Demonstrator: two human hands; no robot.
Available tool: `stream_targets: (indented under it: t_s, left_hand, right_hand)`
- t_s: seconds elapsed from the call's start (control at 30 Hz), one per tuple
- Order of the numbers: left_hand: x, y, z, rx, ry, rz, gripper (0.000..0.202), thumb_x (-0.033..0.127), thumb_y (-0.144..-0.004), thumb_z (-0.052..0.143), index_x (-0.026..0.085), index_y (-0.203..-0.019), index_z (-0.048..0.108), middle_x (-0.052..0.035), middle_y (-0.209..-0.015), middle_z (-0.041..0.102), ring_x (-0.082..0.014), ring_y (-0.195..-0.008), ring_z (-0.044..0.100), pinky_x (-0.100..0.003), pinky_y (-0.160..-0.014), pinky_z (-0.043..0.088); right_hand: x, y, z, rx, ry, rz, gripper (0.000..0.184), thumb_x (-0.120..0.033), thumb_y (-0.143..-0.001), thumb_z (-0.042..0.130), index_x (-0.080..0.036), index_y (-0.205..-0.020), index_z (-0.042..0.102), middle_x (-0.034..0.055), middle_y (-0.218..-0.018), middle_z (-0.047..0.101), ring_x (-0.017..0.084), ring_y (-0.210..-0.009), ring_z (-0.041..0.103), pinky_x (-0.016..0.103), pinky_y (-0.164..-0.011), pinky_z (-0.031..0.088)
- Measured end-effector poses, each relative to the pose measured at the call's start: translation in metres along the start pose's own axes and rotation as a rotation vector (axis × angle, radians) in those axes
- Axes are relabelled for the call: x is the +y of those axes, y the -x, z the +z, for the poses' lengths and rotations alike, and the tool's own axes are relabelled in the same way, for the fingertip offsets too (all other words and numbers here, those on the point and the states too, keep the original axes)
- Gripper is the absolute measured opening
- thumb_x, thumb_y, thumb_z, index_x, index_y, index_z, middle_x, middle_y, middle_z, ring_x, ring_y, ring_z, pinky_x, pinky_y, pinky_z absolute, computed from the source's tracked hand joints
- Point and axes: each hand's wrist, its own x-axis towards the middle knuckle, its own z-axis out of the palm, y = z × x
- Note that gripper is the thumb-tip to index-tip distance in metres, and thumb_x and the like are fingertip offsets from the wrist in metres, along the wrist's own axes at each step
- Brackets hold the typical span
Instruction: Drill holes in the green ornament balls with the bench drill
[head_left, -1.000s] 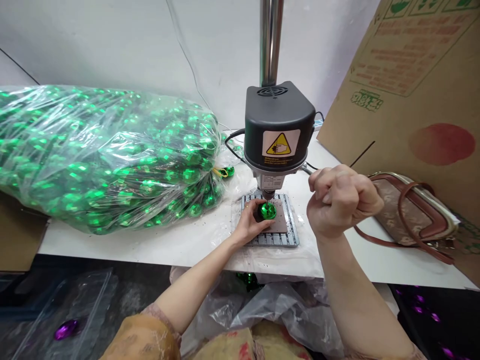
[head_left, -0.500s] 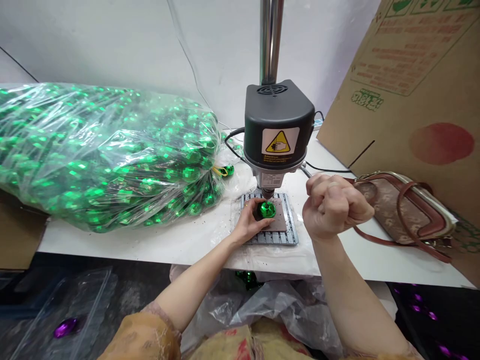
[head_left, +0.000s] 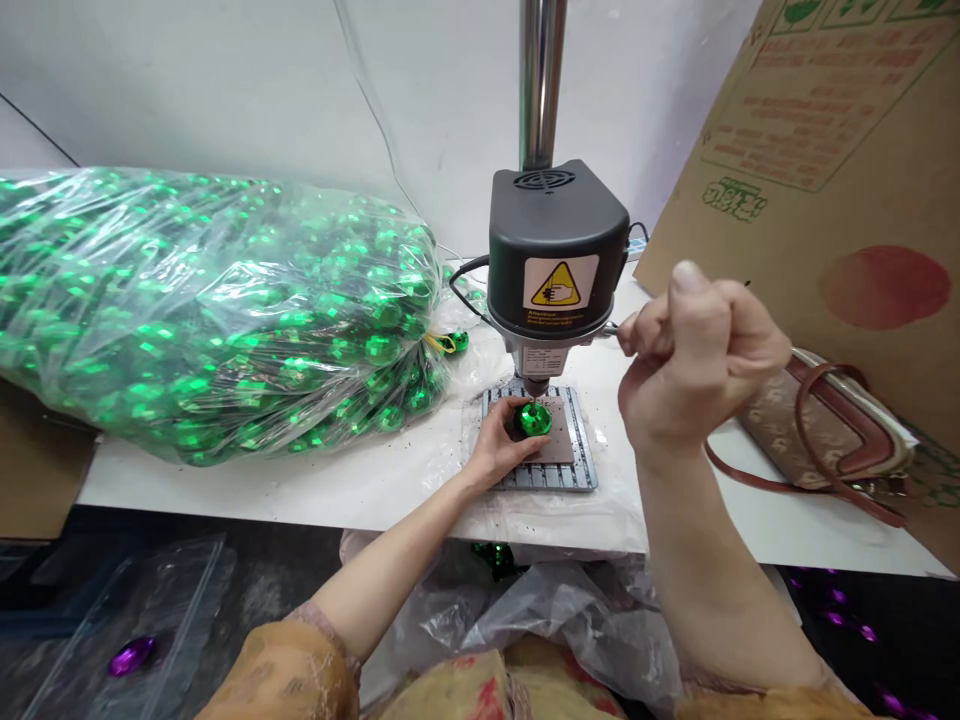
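Observation:
My left hand (head_left: 496, 447) is shut on a shiny green bauble (head_left: 535, 420), pressing it onto a brown pad (head_left: 559, 447) on a slotted metal drill base (head_left: 577, 478). The bauble sits directly beneath the chuck of a black-headed bench drill (head_left: 556, 250), with the bit's tip at its top. My right hand (head_left: 697, 360) is raised in a fist around the thin feed lever (head_left: 611, 328) on the drill's right side. Most of that lever is hidden by my fingers.
A large clear plastic bag of green baubles (head_left: 210, 300) lies left of the drill on the white bench (head_left: 375, 495). A brown-trimmed handbag (head_left: 817, 430) and a cardboard sheet (head_left: 840, 150) stand to the right. A purple bauble (head_left: 132, 656) lies in a clear tray below.
My right hand has risen and turned, moving up over the handbag side with the lever. My left hand and the green bauble stay in place under the drill.

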Motion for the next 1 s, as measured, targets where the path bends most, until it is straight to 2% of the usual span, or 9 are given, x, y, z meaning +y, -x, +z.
stream_targets:
  t_s: [0.13,0.27,0.4,0.5,0.63,0.73,0.83,0.9,1.0]
  left_hand:
    - [0.008,0.009,-0.002,0.068,-0.050,0.018,0.057,0.041,-0.071,0.093,0.020,-0.116,0.065,-0.0099,-0.116,0.072,-0.0291,-0.112,0.069,-0.045,-0.099,0.056]
    - [0.024,0.046,-0.018,0.079,-0.190,0.161,0.047,0.044,-0.082,0.086,0.024,-0.120,0.068,-0.0101,-0.118,0.073,-0.0293,-0.113,0.070,-0.046,-0.100,0.056]
    - [0.026,0.113,-0.049,-0.182,-0.348,0.325,0.048,0.041,-0.089,0.080,0.031,-0.135,0.068,-0.0122,-0.128,0.072,-0.0292,-0.114,0.072,-0.043,-0.094,0.061]
    - [0.016,0.161,-0.071,-0.417,-0.580,0.419,0.055,0.033,-0.090,0.075,0.043,-0.143,0.064,-0.0095,-0.135,0.073,-0.0335,-0.116,0.073,-0.050,-0.095,0.063]
    - [0.001,0.187,-0.090,-0.570,-0.746,0.457,0.065,0.032,-0.086,0.071,0.058,-0.144,0.056,0.0007,-0.141,0.071,-0.0340,-0.129,0.069,-0.057,-0.107,0.059]
    - [-0.001,0.164,-0.094,-0.524,-0.717,0.581,0.057,0.029,-0.083,0.071,0.051,-0.135,0.065,-0.0008,-0.140,0.072,-0.0352,-0.131,0.067,-0.062,-0.109,0.057]
    - [0.006,0.095,-0.089,-0.318,-0.702,0.638,0.041,0.014,-0.085,0.061,0.033,-0.118,0.074,-0.0097,-0.131,0.074,-0.0358,-0.130,0.065,-0.063,-0.108,0.054]
    - [0.015,0.030,-0.083,-0.201,-0.796,0.499,0.032,0.010,-0.087,0.056,0.024,-0.109,0.075,-0.0165,-0.127,0.072,-0.0375,-0.128,0.064,-0.063,-0.109,0.051]
    - [0.029,-0.067,-0.070,-0.082,-1.076,0.251,0.035,0.002,-0.083,0.055,0.014,-0.110,0.074,-0.0241,-0.126,0.068,-0.0420,-0.133,0.058,-0.060,-0.109,0.050]
  right_hand:
    - [-0.006,-0.017,0.010,-0.023,0.028,0.085,0.044,-0.019,-0.089,0.065,-0.020,-0.053,0.039,-0.0080,-0.044,0.038,0.003,-0.040,0.036,0.025,-0.044,0.029]
    - [-0.005,-0.018,0.009,-0.049,0.033,0.078,0.044,-0.020,-0.092,0.062,-0.020,-0.057,0.036,-0.0088,-0.045,0.039,0.002,-0.040,0.036,0.022,-0.043,0.030]
    - [-0.003,-0.016,0.006,-0.069,0.030,0.056,0.041,-0.023,-0.092,0.062,-0.021,-0.058,0.037,-0.0087,-0.046,0.041,0.002,-0.041,0.039,0.022,-0.044,0.031]
    - [-0.002,-0.015,0.005,-0.071,0.029,0.040,0.040,-0.024,-0.092,0.062,-0.021,-0.059,0.039,-0.0083,-0.047,0.042,0.002,-0.042,0.040,0.022,-0.044,0.031]
    - [-0.001,-0.015,0.004,-0.060,0.025,0.035,0.040,-0.026,-0.093,0.062,-0.021,-0.060,0.038,-0.0080,-0.048,0.041,0.002,-0.043,0.040,0.022,-0.045,0.031]
    - [0.000,-0.014,0.004,-0.053,0.026,0.013,0.041,-0.025,-0.092,0.062,-0.021,-0.060,0.038,-0.0078,-0.048,0.041,0.002,-0.042,0.040,0.023,-0.044,0.030]
    - [0.001,-0.014,0.004,-0.042,0.019,0.010,0.040,-0.024,-0.091,0.063,-0.020,-0.059,0.039,-0.0074,-0.048,0.041,0.002,-0.043,0.041,0.024,-0.043,0.030]
    - [0.001,-0.013,0.004,-0.034,0.008,0.009,0.040,-0.024,-0.091,0.063,-0.021,-0.060,0.040,-0.0073,-0.048,0.041,0.003,-0.043,0.042,0.024,-0.042,0.031]
    - [0.001,-0.012,0.005,-0.044,0.020,0.002,0.041,-0.025,-0.092,0.063,-0.020,-0.059,0.039,-0.0076,-0.049,0.041,0.002,-0.044,0.043,0.024,-0.042,0.031]
